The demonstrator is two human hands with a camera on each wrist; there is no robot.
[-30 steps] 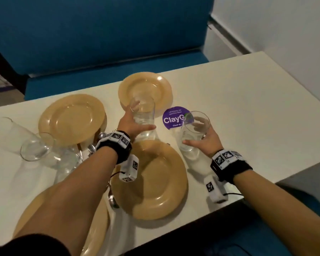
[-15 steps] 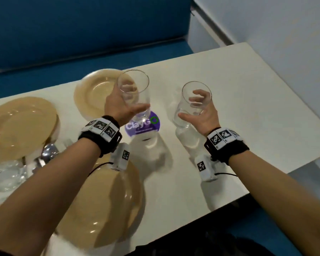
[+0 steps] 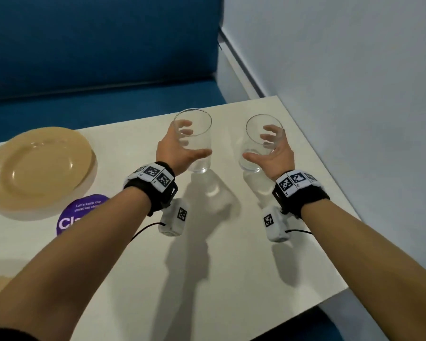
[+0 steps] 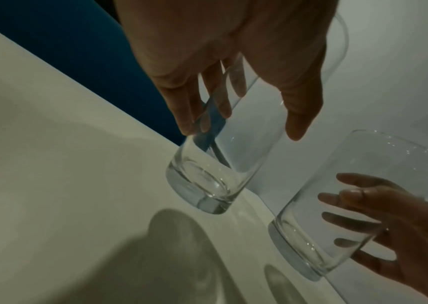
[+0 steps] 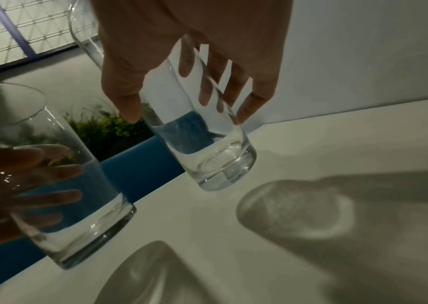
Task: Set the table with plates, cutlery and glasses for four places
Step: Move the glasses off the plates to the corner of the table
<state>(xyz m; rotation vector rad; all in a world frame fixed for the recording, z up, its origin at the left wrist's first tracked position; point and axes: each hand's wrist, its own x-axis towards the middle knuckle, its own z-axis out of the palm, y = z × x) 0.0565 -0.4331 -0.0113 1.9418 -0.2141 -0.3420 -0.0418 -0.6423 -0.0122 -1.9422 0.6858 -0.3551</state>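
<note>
While both forearms reach out over the table, the scene runs near to far as follows.

Table [image 3: 231, 279]: pale top, bare in the near part, crossed by the shadows of the 2 arms and the 2 glasses.
Wristbands: 1 black band with square-patterned markers on each wrist, a small white camera box hanging under each.
Purple sticker [image 3: 79, 217]: round, flat on the table at the left, partly hidden by the left forearm.
Plate [image 3: 38, 168]: tan, just beyond the sticker at the left, well apart from both glasses.
Left hand [image 3: 174, 153]: fingers and thumb wrapped round the left glass [image 3: 194, 143], thumb in front, fingers seen through the clear wall behind.
Left glass: upright, clear, held near the table's far edge; the left wrist view shows its base tilted a little, and I cannot tell if it touches the top.
Right hand [image 3: 276, 156]: fingers curled round the right glass [image 3: 260, 143] from its right side, thumb across the front.
Right glass: upright, near the left glass but apart from it, close to the far right corner.
Bench [image 3: 96, 57]: blue, beyond the far edge.
Wall [image 3: 342, 70]: pale, at the right.
</note>
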